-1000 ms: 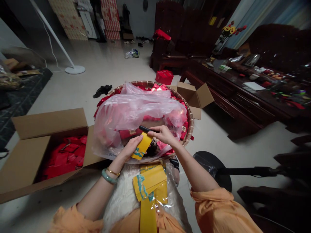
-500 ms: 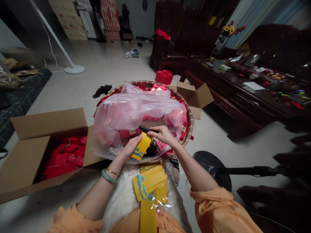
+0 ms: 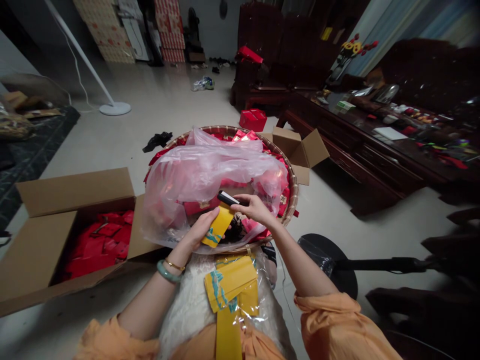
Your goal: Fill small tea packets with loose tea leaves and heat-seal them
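Observation:
My left hand is closed on a small yellow packet with a teal pattern, holding it tilted over the basket's near side. Just above its upper edge, my right hand pinches a slim black item with a white strip along its side. This item touches or nearly touches the packet's top; I cannot tell which. Beneath both hands lies a pinkish clear plastic bag, open, with dark items inside. Several more yellow packets rest on my lap over clear plastic.
The round woven basket holds red packets under the bag. An open cardboard box of red packets stands at left, another open carton behind the basket at right. A black round base with a pole is at right, beside a dark wooden table.
The slim black item has turned in my right hand, so its white strip now shows, and its tip has shifted slightly right. The left hand and yellow packet have hardly moved.

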The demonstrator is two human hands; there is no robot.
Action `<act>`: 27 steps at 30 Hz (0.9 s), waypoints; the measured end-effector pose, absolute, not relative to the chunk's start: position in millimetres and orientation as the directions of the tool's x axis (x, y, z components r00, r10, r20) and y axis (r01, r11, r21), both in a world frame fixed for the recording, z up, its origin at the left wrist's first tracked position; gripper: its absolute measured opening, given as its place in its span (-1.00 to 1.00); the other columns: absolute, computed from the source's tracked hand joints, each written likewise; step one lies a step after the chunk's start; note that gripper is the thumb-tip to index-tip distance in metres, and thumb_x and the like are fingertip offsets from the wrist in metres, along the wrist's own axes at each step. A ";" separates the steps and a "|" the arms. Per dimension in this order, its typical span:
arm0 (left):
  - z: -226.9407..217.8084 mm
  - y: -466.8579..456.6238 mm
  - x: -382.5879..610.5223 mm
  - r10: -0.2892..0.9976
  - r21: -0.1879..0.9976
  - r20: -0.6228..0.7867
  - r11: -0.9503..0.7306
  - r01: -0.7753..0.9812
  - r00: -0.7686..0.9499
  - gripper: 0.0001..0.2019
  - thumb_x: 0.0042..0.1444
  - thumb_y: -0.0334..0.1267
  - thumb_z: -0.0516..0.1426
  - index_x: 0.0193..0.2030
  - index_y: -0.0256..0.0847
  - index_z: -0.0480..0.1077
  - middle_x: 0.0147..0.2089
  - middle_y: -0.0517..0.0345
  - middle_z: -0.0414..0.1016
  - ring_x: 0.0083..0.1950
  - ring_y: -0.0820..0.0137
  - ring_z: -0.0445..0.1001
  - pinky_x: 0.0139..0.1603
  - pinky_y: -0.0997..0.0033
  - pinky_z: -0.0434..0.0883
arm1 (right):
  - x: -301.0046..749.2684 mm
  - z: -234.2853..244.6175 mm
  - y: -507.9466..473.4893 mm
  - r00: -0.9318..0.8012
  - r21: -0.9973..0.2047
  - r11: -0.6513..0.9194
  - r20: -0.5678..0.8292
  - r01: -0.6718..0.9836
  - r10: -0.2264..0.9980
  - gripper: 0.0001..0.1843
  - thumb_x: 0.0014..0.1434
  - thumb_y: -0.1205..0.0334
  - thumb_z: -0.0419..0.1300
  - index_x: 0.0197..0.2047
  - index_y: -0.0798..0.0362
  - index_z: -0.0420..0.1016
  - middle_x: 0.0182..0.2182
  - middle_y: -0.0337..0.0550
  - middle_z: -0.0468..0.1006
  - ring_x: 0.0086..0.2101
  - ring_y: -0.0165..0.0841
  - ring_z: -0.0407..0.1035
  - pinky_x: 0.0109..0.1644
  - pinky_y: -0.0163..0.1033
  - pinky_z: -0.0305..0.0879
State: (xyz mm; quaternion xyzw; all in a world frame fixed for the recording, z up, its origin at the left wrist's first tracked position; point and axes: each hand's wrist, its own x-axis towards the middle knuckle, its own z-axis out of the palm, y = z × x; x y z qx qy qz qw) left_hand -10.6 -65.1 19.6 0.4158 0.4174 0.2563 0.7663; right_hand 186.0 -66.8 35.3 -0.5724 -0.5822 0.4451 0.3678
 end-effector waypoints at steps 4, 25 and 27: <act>22.8 -64.9 -14.2 0.752 0.830 -0.460 0.553 -0.070 0.472 -0.52 0.12 0.10 0.06 -0.06 -0.30 0.37 -0.34 -0.06 0.59 -0.52 0.35 0.53 -0.52 0.41 0.48 | 205.8 26.6 -69.3 0.044 -0.908 -0.101 -0.090 0.407 0.995 -0.45 0.07 -0.08 0.17 0.03 0.11 0.46 -0.34 -0.14 0.57 -0.56 -0.47 0.32 -0.50 -0.37 0.21; 19.3 -51.2 -3.3 0.875 0.973 -0.229 0.212 0.088 0.427 -0.46 -0.13 0.07 0.24 -0.07 -0.26 0.43 -0.13 0.02 0.56 -0.12 0.24 0.50 -0.19 0.40 0.43 | 168.2 26.4 -73.2 0.033 -0.871 0.173 0.211 0.460 0.977 -0.84 0.06 0.20 0.23 -0.42 0.11 0.57 -0.45 -0.20 0.55 -0.42 -0.45 0.37 -0.34 -0.40 0.22; 18.9 -46.4 -0.6 0.917 0.985 -0.157 0.119 0.123 0.366 -0.54 -0.15 0.05 0.26 -0.20 -0.28 0.48 -0.25 0.06 0.56 -0.22 0.29 0.49 -0.25 0.44 0.41 | 168.2 28.8 -76.6 0.015 -0.902 0.105 0.122 0.420 0.992 -0.79 0.08 0.14 0.21 -0.39 0.12 0.57 -0.49 -0.22 0.54 -0.48 -0.47 0.34 -0.41 -0.41 0.20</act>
